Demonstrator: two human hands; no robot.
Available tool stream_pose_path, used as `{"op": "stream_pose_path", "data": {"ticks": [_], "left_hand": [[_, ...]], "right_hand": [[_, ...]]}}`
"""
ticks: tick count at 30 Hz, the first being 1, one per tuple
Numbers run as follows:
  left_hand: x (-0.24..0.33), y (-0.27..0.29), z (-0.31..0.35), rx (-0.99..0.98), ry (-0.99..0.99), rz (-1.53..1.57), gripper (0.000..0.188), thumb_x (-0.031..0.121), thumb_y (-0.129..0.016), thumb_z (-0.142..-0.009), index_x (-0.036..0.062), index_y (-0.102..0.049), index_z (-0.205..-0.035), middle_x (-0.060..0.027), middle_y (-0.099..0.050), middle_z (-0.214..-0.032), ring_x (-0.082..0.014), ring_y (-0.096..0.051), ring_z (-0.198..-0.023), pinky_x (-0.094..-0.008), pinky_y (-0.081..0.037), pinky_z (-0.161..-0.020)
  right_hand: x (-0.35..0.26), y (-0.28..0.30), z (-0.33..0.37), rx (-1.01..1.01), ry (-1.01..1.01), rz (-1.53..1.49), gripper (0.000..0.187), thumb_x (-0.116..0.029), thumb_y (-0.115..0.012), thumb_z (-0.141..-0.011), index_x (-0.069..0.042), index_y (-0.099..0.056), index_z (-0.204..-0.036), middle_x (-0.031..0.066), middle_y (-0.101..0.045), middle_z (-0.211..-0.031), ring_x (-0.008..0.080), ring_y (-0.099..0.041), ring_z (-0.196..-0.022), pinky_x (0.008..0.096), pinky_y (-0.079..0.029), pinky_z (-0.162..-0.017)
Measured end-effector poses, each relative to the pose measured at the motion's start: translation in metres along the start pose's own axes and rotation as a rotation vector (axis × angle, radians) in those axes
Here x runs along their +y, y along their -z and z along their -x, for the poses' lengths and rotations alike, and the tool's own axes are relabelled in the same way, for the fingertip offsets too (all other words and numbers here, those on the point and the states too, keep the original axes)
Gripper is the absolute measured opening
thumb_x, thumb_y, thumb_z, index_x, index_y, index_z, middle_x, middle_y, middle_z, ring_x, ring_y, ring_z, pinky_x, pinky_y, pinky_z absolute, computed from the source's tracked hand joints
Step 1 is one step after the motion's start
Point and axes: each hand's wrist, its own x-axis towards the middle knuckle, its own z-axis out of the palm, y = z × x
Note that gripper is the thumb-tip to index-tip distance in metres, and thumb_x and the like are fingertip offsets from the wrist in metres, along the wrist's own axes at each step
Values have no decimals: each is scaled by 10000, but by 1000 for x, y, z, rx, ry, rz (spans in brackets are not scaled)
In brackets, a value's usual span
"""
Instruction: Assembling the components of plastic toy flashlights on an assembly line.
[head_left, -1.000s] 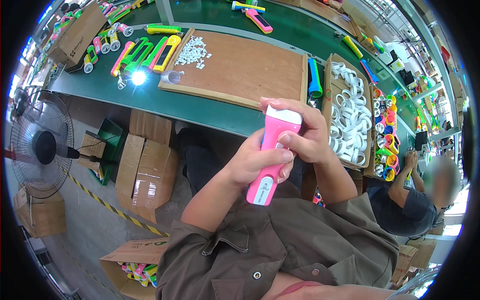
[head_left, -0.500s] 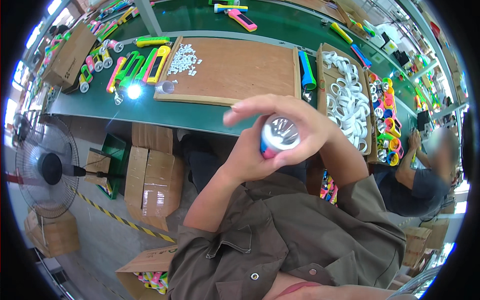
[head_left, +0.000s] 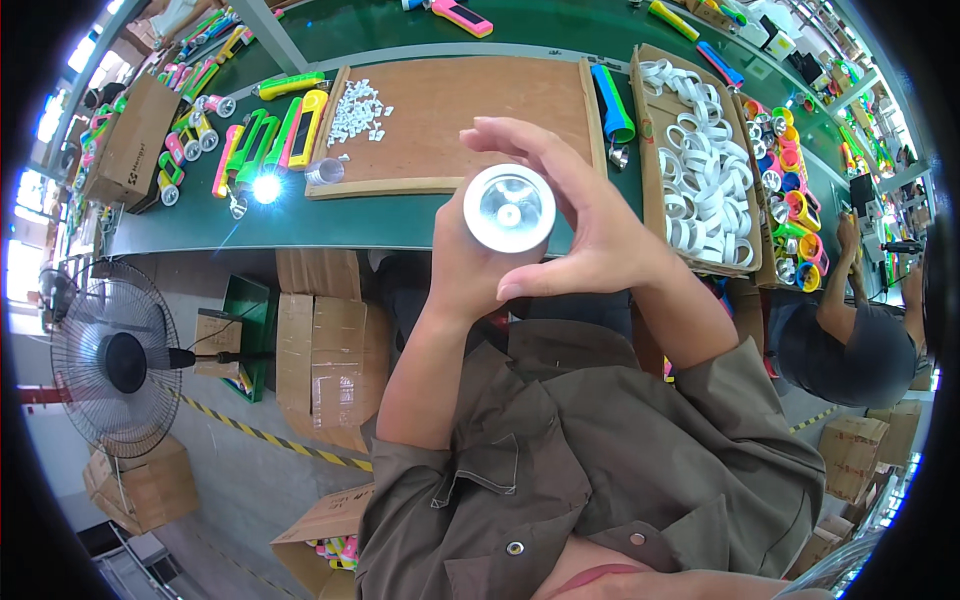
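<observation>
One white-rimmed flashlight [head_left: 509,208] mid-frame, left hand [head_left: 466,270] closed round it; right hand [head_left: 606,235] curved wide alongside, seemingly gripping nothing; slack left grip could drop it.

At the left stands a fan [head_left: 124,362] with a round wire cage and a dark hub, and below it in view a brown cardboard box [head_left: 150,492] sits on the grey floor [head_left: 235,505]. Yellow-and-black striped tape [head_left: 240,430] crosses that floor at a slant. A worn carton [head_left: 335,350] with a glossy patch stands near the table [head_left: 380,235]. At the far right are a co-worker [head_left: 865,350] in a dark top and brown boxes [head_left: 850,458].
</observation>
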Motion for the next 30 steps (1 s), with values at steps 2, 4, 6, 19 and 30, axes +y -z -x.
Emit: {"op": "stream_pose_path", "data": {"ticks": [2, 4, 6, 19, 30], "left_hand": [[-2, 1, 1, -44, 20, 80, 421, 146, -811, -736, 35, -607, -1087, -74, -698, -1009, -190, -678, -910, -302, -525, -809], [-1, -2, 0, -64, -16, 71, 408, 161, -804, -749, 36, -606, -1083, -77, -699, -1005, -197, -682, -910, -307, -528, -805], [-1, -4, -1, -82, -53, 64, 397, 177, -798, -762, 38, -606, -1080, -80, -700, -1001, -205, -685, -911, -311, -531, -801], [-11, -11, -7, 98, -226, -78, 339, 154, -781, -797, 34, -615, -1067, -95, -711, -972, -225, -712, -894, -331, -555, -758], [-9, 4, -14, -26, -251, -208, 353, 107, -816, -728, 28, -637, -1022, -73, -702, -935, -189, -692, -859, -310, -540, -723]], "right_hand": [[0, 2, -1, 6, -15, 19, 981, -204, -893, -672, -4, -372, -1480, 157, -420, -1484, 259, -423, -1384, 388, -348, -1121], [-1, 4, -3, -9, -5, 45, 926, -207, -887, -676, -9, -413, -1447, 156, -451, -1457, 267, -438, -1373, 392, -356, -1112], [-1, 4, -3, -27, 5, 73, 872, -210, -882, -681, -13, -454, -1415, 155, -482, -1430, 276, -454, -1363, 396, -364, -1103], [1, -2, -2, 39, 73, 226, 642, -288, -845, -727, -97, -546, -1261, 105, -594, -1312, 295, -525, -1298, 561, -243, -1147], [-1, -2, -5, -19, -188, -369, 321, -256, -594, -950, -45, -629, -1189, 137, -523, -1354, 211, -528, -1212, 352, -411, -1016]]}}
